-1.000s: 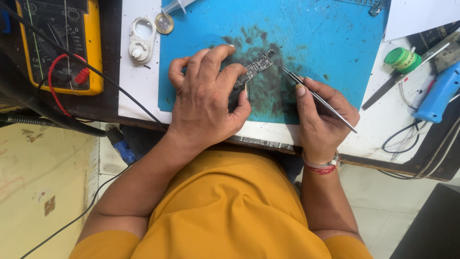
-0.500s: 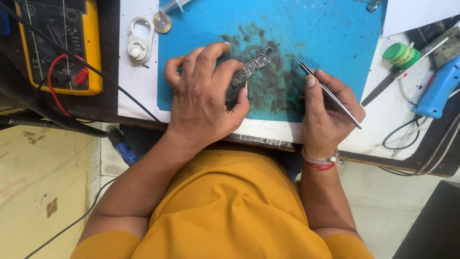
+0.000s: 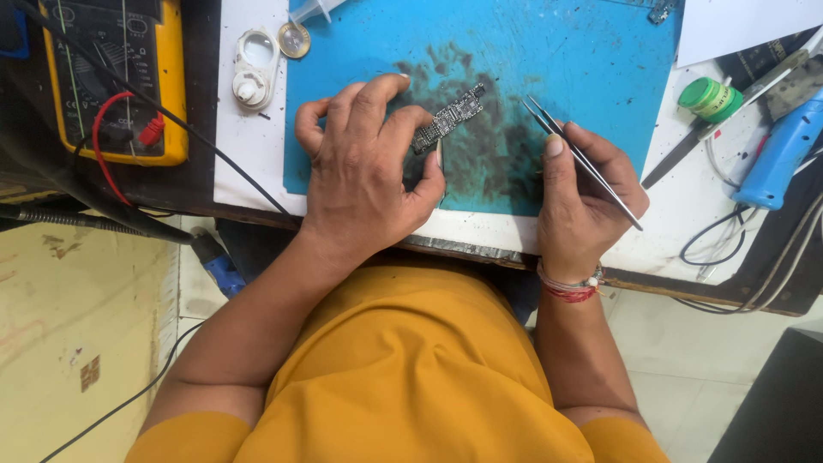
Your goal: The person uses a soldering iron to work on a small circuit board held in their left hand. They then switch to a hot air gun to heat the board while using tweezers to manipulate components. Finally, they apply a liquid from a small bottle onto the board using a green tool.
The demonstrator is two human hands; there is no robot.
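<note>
Head view: left hand (image 3: pixel 364 184) pins a narrow circuit board (image 3: pixel 447 117) on the blue mat (image 3: pixel 583 69); right hand (image 3: pixel 583 197) grips tweezers (image 3: pixel 583 161), tips apart, just beside it; placing them demands steadiness.

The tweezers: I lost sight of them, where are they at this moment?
In the head view, the tweezers are in the right hand, tips hovering over the blue mat, just right of the small circuit board held by the left hand.
</note>
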